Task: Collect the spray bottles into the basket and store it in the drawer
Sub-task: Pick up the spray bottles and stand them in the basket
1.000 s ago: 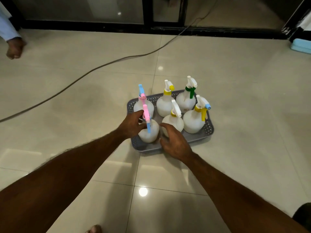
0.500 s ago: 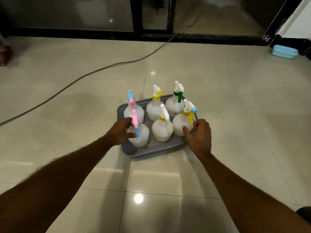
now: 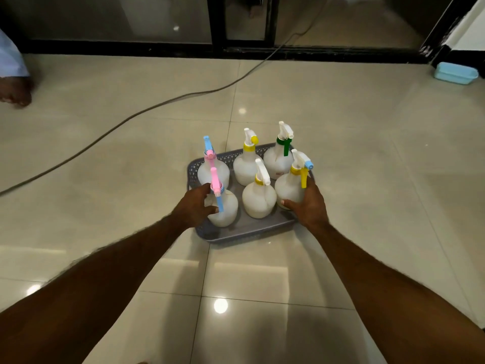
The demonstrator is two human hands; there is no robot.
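Observation:
A grey perforated basket (image 3: pixel 236 236) sits on the tiled floor and holds several white spray bottles. Two have pink and blue triggers, at far left (image 3: pixel 214 172) and near left (image 3: pixel 225 208). The others have a yellow nozzle (image 3: pixel 245 168), a green trigger (image 3: pixel 275 164), a white head (image 3: pixel 258 199), and a yellow trigger with a blue tip (image 3: pixel 288 189). My left hand (image 3: pixel 194 206) grips the basket's left rim beside the near-left bottle. My right hand (image 3: pixel 309 206) grips the right rim, thumb inside against the near-right bottle.
A dark cable (image 3: pixel 157 106) runs across the floor from the black-framed glass doors (image 3: pixel 236 22) toward the left. A light blue box (image 3: pixel 455 73) lies at the far right. Another person's limb and pale sleeve (image 3: pixel 14 91) show at the left edge.
My right hand has moved from the basket's near edge round to its right side and taken hold of the rim. My left hand stays at the left rim.

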